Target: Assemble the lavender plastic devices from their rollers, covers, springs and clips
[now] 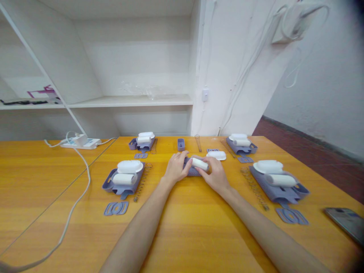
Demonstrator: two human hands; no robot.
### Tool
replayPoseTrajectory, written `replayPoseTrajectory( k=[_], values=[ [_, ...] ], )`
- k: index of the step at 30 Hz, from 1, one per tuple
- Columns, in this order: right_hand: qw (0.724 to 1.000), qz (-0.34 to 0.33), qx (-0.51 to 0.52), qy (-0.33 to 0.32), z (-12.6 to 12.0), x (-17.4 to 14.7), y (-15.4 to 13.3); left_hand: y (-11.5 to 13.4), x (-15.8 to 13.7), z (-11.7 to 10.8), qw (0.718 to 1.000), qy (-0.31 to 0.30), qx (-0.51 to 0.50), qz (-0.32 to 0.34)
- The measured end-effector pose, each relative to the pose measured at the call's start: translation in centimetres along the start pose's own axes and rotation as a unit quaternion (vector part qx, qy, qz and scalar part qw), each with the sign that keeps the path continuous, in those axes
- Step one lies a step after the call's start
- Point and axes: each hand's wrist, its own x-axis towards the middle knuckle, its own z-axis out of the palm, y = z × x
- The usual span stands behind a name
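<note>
In the middle of the table, a white cylindrical roller (200, 164) lies slightly tilted over a purple-grey plastic housing (193, 172). My left hand (178, 167) is closed around the housing's left side, its thumb close to the roller's left end. Fingers and thumb of my right hand (215, 173) grip the roller's right end. Both hands partly hide the housing. Just beyond my right hand sits a white oval cover (216, 155). A small purple-grey cup-like part (181, 144) and a metal spring (198, 143) lie farther back.
Similar part sets with housings stand at left (125, 182), back left (145, 141), right (280, 180) and back right (241, 144), with springs and flat slotted pieces beside them. A phone (344, 223) lies at the right edge. A power strip (81, 141) and cable (88, 174) occupy the left.
</note>
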Motion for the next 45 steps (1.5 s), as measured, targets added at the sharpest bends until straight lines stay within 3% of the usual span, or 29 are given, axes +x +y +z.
replayPoseTrajectory(
  k=[5,9,17,24,32,38,45],
  values=[
    [0.998,0.03,-0.05,0.012,-1.1,-0.1,1.9,-1.1,0.1,0.0,0.999,0.053,-0.004,-0.014],
    [0.988,0.061,-0.141,-0.017,-2.1,-0.2,3.0,-1.8,0.2,-0.2,0.996,0.08,-0.01,-0.034],
    [0.954,0.035,-0.288,-0.074,-2.5,0.0,1.0,-1.8,0.2,-0.1,0.995,0.092,0.007,-0.035],
    [0.968,-0.008,-0.224,-0.116,-2.4,0.1,1.0,-1.4,0.0,0.4,0.997,0.081,0.001,-0.009],
    [0.969,0.072,-0.199,-0.126,-1.9,0.6,2.0,-1.4,0.1,0.6,0.997,0.079,0.011,-0.01],
    [0.965,0.059,-0.209,-0.149,-2.1,0.9,2.2,-1.4,0.1,0.6,0.997,0.077,0.01,-0.008],
    [0.961,0.065,-0.247,-0.104,-2.2,1.1,2.3,-1.4,0.0,0.6,0.997,0.079,0.017,-0.012]
  ],
)
